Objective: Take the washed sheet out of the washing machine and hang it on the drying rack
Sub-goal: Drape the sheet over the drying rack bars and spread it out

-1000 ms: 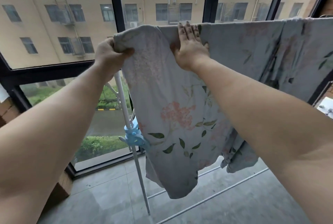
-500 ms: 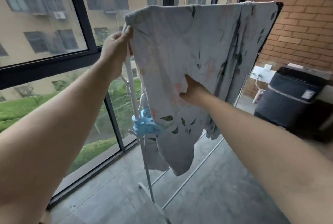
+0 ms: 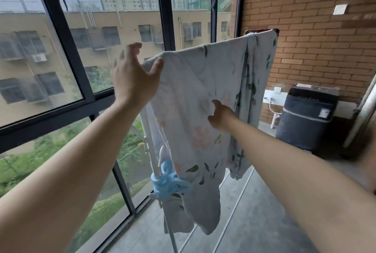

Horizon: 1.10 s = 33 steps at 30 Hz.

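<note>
Sheet (image 3: 203,94), pale with a printed flower-and-leaf pattern, draped over the top bar of the drying rack (image 3: 150,151), near the glazed wall; its far end is bunched at the bar's far corner, and the near panel hangs past the blue clip cluster (image 3: 165,181) on the rack's near upright. The washing machine (image 3: 307,118) stands well apart, in the corner by the brick wall.

The left hand (image 3: 134,78) is at the near top corner of the sheet, fingers spread wide; only the thumb touches the cloth's edge, and nothing is gripped. The right hand (image 3: 220,115) lies against the hanging panel at mid-height, fingers loosely curled. Whether it pinches the fabric or merely presses on it cannot be told.

Handling, as judged: the cloth is soft and limp, probably damp and therefore heavier and clingier than dry cotton. It folds wherever unsupported and may slide off the smooth bar if the two sides hang unevenly. Best taken by hems and corners, then pulled outward along the bar to spread the bunched far end.
</note>
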Tool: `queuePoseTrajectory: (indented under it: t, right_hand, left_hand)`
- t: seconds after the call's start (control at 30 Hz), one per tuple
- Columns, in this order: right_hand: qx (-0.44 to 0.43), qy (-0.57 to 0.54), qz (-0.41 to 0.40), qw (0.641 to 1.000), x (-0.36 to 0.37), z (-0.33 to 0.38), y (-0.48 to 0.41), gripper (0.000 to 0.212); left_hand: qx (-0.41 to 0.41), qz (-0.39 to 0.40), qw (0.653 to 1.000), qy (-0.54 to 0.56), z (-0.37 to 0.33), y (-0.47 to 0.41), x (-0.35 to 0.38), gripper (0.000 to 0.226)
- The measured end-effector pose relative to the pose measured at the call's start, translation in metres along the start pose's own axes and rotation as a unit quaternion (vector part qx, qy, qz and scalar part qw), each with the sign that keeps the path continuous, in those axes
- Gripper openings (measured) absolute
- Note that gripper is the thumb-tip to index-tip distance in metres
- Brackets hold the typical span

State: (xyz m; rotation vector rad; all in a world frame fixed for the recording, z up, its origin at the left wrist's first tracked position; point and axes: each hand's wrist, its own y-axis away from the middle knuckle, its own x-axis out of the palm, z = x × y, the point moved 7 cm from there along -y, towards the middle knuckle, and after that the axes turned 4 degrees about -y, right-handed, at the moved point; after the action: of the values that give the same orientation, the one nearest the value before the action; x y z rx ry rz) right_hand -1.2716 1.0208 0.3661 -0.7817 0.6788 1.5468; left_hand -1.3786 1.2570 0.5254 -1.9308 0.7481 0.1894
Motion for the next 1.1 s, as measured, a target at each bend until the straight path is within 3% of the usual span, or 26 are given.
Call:
queuePoseTrajectory:
  t: [0.13, 0.23, 0.4, 0.57, 0.9, 1.1]
  right_hand:
    - [0.0, 0.013, -0.028, 1.0, -0.011, 0.02, -0.009, 0.068]
    - [0.0, -0.014, -0.105, 0.994, -0.025, 0.018, -0.013, 0.061]
    - [0.003, -0.003, -0.1, 0.995, -0.039, -0.005, -0.027, 0.062]
    - [0.005, -0.025, -0.118, 0.993, -0.087, -0.058, -0.069, 0.058]
    - [-0.07, 0.015, -0.108, 0.992, -0.216, -0.172, -0.211, 0.052]
    - [-0.126, -0.022, -0.133, 0.983, -0.282, -0.198, -0.292, 0.045]
  left_hand:
    - [0.209, 0.018, 0.962, -0.177, -0.057, -0.01, 0.019, 0.054]
    - [0.273, 0.063, 0.93, -0.239, -0.078, -0.014, 0.055, 0.047]
    - [0.256, 0.129, 0.925, -0.251, -0.099, -0.016, 0.11, 0.051]
    - [0.242, 0.146, 0.915, -0.287, -0.129, -0.032, 0.181, 0.046]
    - [0.163, 0.124, 0.914, -0.351, -0.207, -0.085, 0.377, 0.058]
    - [0.131, 0.131, 0.904, -0.384, -0.226, -0.126, 0.454, 0.058]
